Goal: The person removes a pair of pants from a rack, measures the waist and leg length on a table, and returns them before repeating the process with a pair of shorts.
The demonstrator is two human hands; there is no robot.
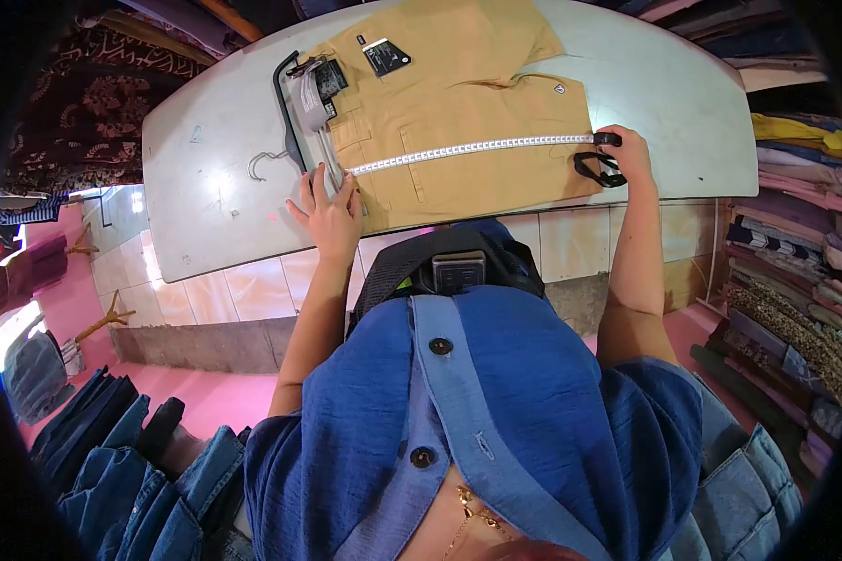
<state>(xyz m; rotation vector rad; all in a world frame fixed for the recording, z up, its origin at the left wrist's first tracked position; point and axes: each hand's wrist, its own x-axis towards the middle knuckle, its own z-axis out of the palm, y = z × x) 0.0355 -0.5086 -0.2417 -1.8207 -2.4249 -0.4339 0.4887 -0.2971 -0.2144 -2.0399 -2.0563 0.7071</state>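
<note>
Tan shorts (496,107) with tags and a small logo patch lie flat on the pale table (215,215). A white measuring tape (468,149) is stretched across them from left to right. At its left end my left hand (332,217) rests on the waistband edge, fingers spread, over the tape's end. My right hand (627,154) is closed round the black tape case (607,139) at the hem, and a black strap (599,170) hangs from it onto the table. A black hanger (285,112) with a metal hook lies by the waistband.
Folded clothes are stacked on shelves (791,280) at the right. Dark patterned garments (94,103) hang at the upper left. Folded jeans (150,477) lie at the lower left, and more denim (744,486) is at the lower right. A black bag is at my waist.
</note>
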